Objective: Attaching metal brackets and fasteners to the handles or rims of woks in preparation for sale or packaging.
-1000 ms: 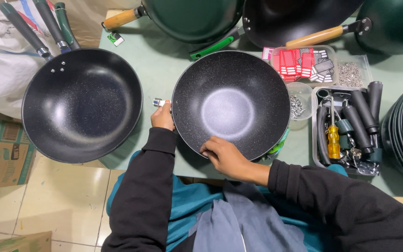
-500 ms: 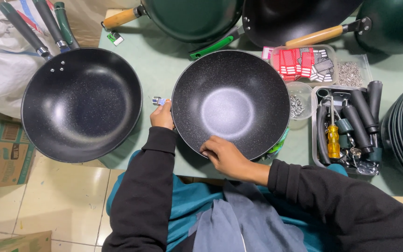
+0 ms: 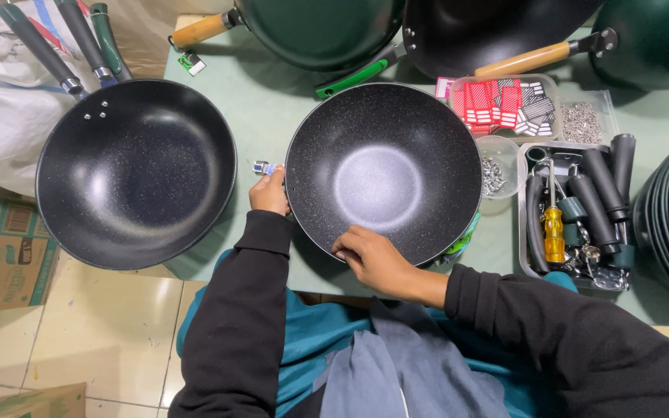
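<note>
The right hand lies closest, its fingers curled over the near rim of a round black speckled non-stick wok without a handle, gripping that edge. The left hand is closed against the wok's left rim, and a small silvery metal fitting pokes out just beyond its fingertips; whether the fingers pinch that piece cannot be told. The wok sits between the two hands on a pale green tabletop, its bowl facing up.

Left of the left hand, a second black speckled wok with dark green handles rests partly over the table edge. Right of the right hand stands a grey plastic tray of black handles with a yellow-handled screwdriver in it. Just beyond the wok's right rim sits a small clear cup of screws, and past that a clear box of red and white tags. Farthest from both hands, dark green woks with wooden handles lie along the table's back edge.
</note>
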